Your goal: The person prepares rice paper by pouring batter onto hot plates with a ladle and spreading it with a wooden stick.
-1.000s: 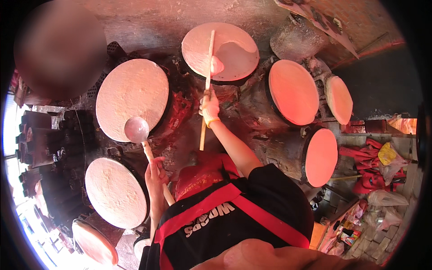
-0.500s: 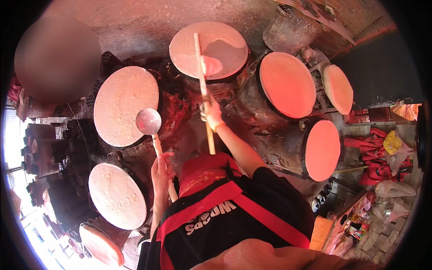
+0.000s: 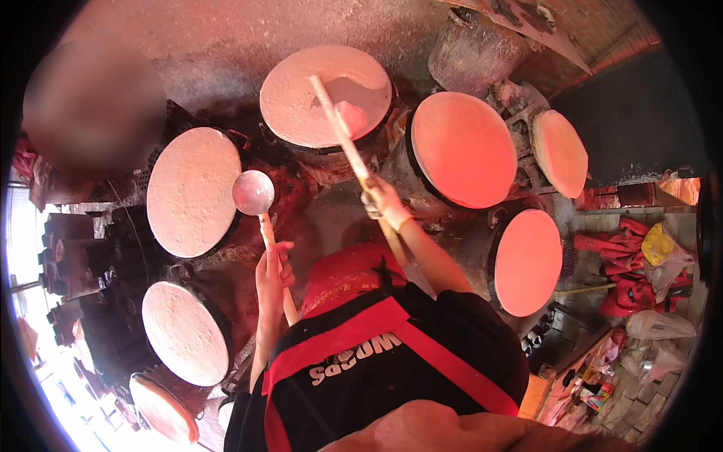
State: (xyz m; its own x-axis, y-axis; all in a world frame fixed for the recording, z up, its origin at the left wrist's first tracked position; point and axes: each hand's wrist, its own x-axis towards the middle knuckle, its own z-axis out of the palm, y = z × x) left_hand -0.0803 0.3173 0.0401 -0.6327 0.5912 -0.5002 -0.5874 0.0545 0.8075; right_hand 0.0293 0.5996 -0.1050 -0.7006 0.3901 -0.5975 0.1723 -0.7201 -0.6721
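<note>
My right hand [image 3: 386, 203] is wrapped round a long wooden stick [image 3: 350, 147]. The stick slants up-left across the far round griddle [image 3: 290, 120], which has pale batter over most of it and a grey bare patch at its right. A pink rounded lump [image 3: 352, 117] shows against the stick; whether it is joined to the stick I cannot tell. Closed on the pale handle of a ladle, my left hand [image 3: 272, 275] keeps the round metal bowl of the ladle [image 3: 253, 193] raised, just beside the coated griddle [image 3: 192, 192] on the left. The bowl's contents are unclear.
More round covered griddles stand around me: near left [image 3: 184, 333], lower left [image 3: 163, 409], right [image 3: 464, 150], far right [image 3: 560, 154] and near right [image 3: 528, 263]. Dark stacked cylinders [image 3: 71, 241] fill the left; red cloth and plastic bags [image 3: 661, 324] lie at right.
The stick has tilted, its far end leaning further left while my right hand moved right and slightly nearer. The ladle bowl now appears beside the left griddle rather than overlapping it. The view has shifted slightly.
</note>
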